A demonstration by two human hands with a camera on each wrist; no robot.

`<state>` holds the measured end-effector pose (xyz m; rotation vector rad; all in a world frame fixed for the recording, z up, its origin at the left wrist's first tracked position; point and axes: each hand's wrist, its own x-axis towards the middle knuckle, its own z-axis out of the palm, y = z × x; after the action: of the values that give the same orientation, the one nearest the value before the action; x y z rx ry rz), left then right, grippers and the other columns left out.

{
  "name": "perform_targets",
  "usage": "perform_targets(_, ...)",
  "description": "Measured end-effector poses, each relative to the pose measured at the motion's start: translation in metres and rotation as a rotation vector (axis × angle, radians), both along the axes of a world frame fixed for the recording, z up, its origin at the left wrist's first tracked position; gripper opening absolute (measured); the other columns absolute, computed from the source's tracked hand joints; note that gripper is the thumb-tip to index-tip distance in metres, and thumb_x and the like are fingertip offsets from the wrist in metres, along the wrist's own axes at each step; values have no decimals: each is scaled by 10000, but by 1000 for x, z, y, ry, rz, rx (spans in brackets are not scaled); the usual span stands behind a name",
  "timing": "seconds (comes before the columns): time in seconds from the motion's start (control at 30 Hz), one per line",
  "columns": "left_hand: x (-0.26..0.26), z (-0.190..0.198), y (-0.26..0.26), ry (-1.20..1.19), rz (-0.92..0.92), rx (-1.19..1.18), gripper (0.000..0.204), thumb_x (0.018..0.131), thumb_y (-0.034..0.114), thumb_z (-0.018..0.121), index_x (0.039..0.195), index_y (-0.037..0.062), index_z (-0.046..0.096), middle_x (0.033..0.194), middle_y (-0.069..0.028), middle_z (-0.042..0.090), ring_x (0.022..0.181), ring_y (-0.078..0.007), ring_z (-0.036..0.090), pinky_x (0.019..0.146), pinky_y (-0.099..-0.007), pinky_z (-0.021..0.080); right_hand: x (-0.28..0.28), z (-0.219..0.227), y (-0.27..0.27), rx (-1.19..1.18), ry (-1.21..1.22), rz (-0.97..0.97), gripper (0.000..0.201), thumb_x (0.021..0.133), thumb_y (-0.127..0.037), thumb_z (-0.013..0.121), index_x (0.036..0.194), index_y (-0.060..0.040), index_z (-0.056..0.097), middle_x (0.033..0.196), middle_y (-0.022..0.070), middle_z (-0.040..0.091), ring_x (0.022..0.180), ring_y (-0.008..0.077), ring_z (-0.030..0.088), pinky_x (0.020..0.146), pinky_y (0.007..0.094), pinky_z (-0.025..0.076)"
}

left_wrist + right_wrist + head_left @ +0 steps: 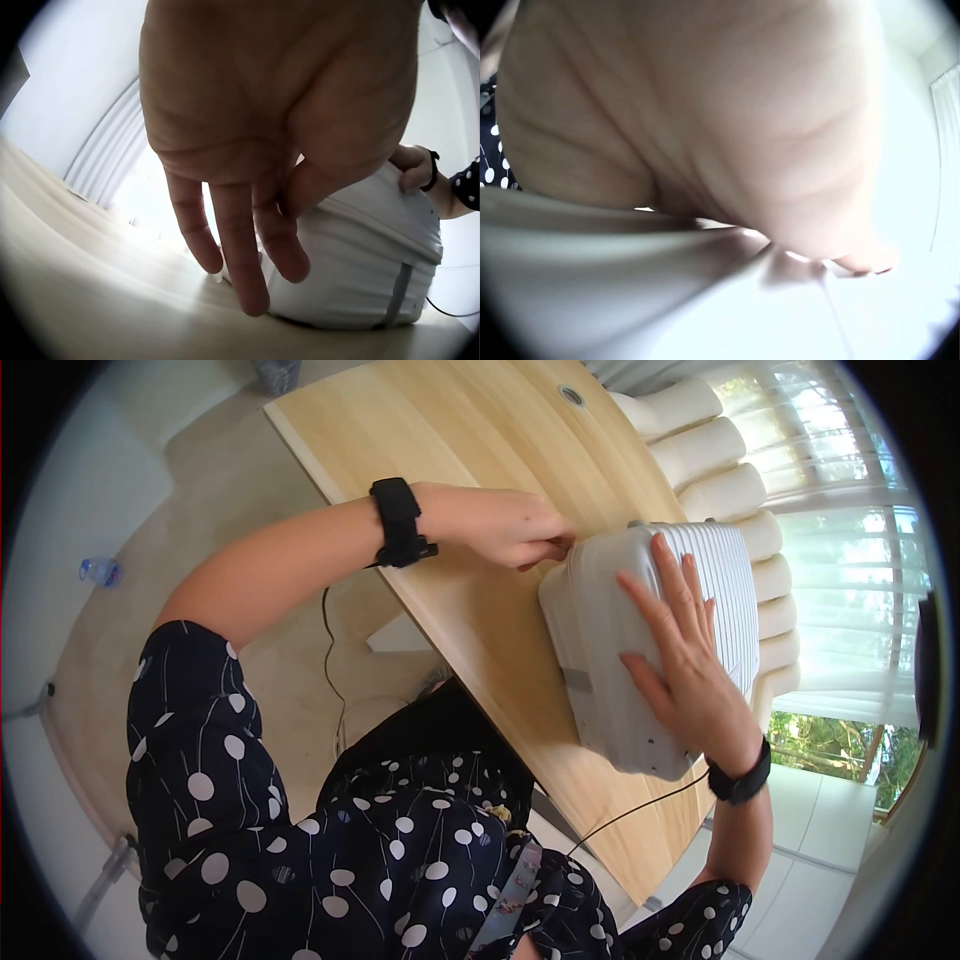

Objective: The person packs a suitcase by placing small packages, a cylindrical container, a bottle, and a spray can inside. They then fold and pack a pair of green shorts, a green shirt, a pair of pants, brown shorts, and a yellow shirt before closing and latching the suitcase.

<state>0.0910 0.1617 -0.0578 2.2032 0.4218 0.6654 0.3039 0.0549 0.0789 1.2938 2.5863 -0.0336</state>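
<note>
A white, ribbed hard-shell suitcase (610,630) lies on the wooden table. At its end, my left hand (510,528) has its fingertips right at the seam. In the left wrist view, the thumb (319,180) and index finger of that hand come together in a pinch, while the other fingers hang loosely down. Whatever small part they pinch is hidden behind the hand. My right hand (690,675) rests on the suitcase's upper side with fingers spread and fairly straight. Its palm (705,127) fills the right wrist view, close over the white ribbed shell.
The wooden table (440,430) runs diagonally, with a round cable hole (571,397) at its far end. White padded rolls (715,445) line its far side, before curtained windows. A black cable (640,800) crosses the near part. A plastic bottle (100,571) lies on the floor.
</note>
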Motion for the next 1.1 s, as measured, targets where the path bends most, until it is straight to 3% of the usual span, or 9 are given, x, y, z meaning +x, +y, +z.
perform_targets(0.17,13,8,4,-83,42,-98,172,897,65,455,961,-42,573,724,-130,593,599,-208,597,590,-333,473,2,8,-4,80,104,-128,889,750,-160,713,1481,-214,211,1541,131,154,1376,467,187,1011,669,281)
perform_targets(0.2,15,8,7,-57,50,-152,177,892,63,448,959,-39,575,740,-121,591,609,-200,601,594,-327,478,-4,6,-14,170,-42,-163,1060,629,-188,823,1486,-183,200,1542,149,151,1393,432,178,1054,619,276)
perform_targets(0.3,17,11,10,-22,62,-217,189,884,66,437,955,-35,581,732,-98,580,608,-189,602,598,-316,484,-26,-5,-43,364,-340,-26,1153,543,-225,871,1485,-196,208,1542,137,157,1390,412,204,1005,635,345)
perform_targets(0.33,18,12,11,-9,67,-224,196,882,70,433,952,-32,585,709,-85,570,596,-185,599,599,-311,485,-27,-9,-43,447,-374,-6,1124,534,-432,837,1475,-230,255,1533,87,194,1348,409,285,890,596,467)
perform_targets(0.37,19,16,11,-11,57,-229,196,882,70,433,952,-32,585,709,-85,570,596,-185,599,599,-311,485,-25,-12,-38,441,-379,-14,1124,534,-432,837,1475,-230,255,1533,87,194,1348,409,285,890,596,467)
perform_targets(0.43,18,28,11,131,36,-234,209,880,79,419,931,-29,590,670,-68,543,561,-177,587,580,-304,477,-19,-15,-27,515,-429,-75,1142,528,-328,866,1476,-209,240,1535,119,167,1369,405,243,898,630,454)
perform_targets(0.6,20,35,24,94,-44,-149,227,887,114,413,903,-32,587,656,-57,529,506,-168,543,543,-304,462,-8,-2,-18,450,-266,-106,987,591,-115,762,1451,-163,281,1487,166,234,1208,443,444,896,457,520)
perform_targets(0.97,22,52,15,165,95,-39,232,875,123,384,830,-5,573,740,-90,568,556,-210,541,538,-333,459,8,10,-11,460,-158,-9,965,600,-90,761,1443,-173,299,1456,179,268,1189,466,441,876,498,499)
perform_targets(1.1,23,50,17,135,71,-22,217,863,114,390,806,-2,564,735,-86,559,559,-212,543,536,-335,456,6,11,-11,449,-185,-55,954,595,-59,718,1446,-143,294,1446,197,287,1231,424,410,976,453,447)
